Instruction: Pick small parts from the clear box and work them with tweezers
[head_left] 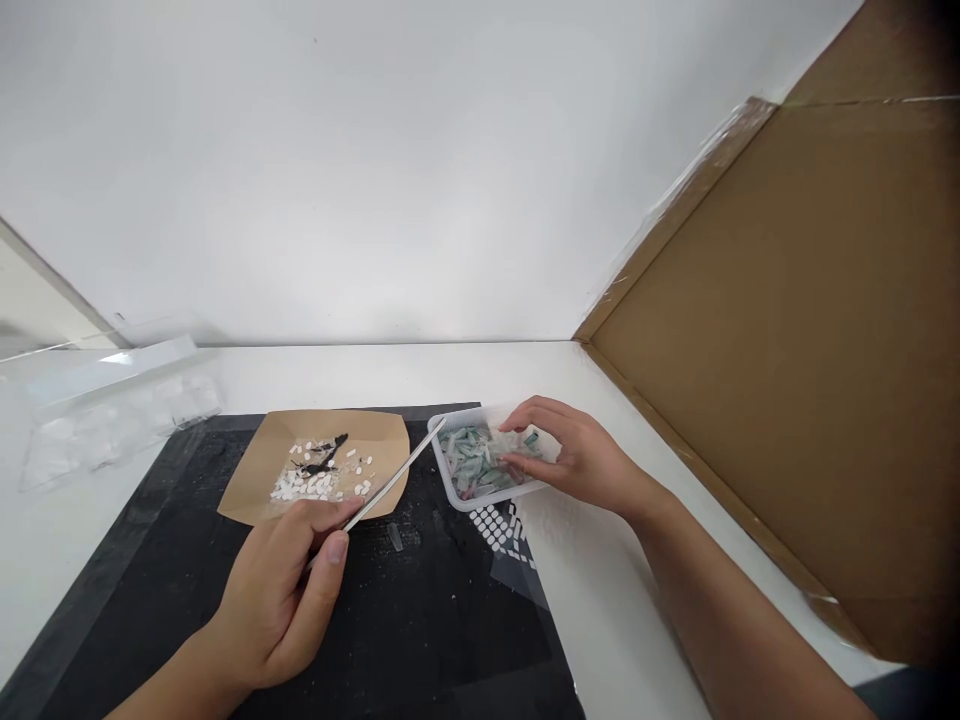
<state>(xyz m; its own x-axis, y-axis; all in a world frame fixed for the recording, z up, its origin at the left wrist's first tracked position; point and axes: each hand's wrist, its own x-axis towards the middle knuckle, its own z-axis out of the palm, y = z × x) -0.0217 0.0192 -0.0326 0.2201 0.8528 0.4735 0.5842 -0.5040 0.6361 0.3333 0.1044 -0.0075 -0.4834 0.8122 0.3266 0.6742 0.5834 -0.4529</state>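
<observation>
Left hand (289, 590) pinches a tool (396, 476) firmly; right hand (574, 455), thumb and fingers parted, hovers at the tub (487, 500).

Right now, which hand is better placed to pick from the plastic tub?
Right, I'd say: the right hand is over the plastic tub, close to the greenish pieces. The left hand grips a thin tool nearer the brown tray, so looks less free.
</observation>
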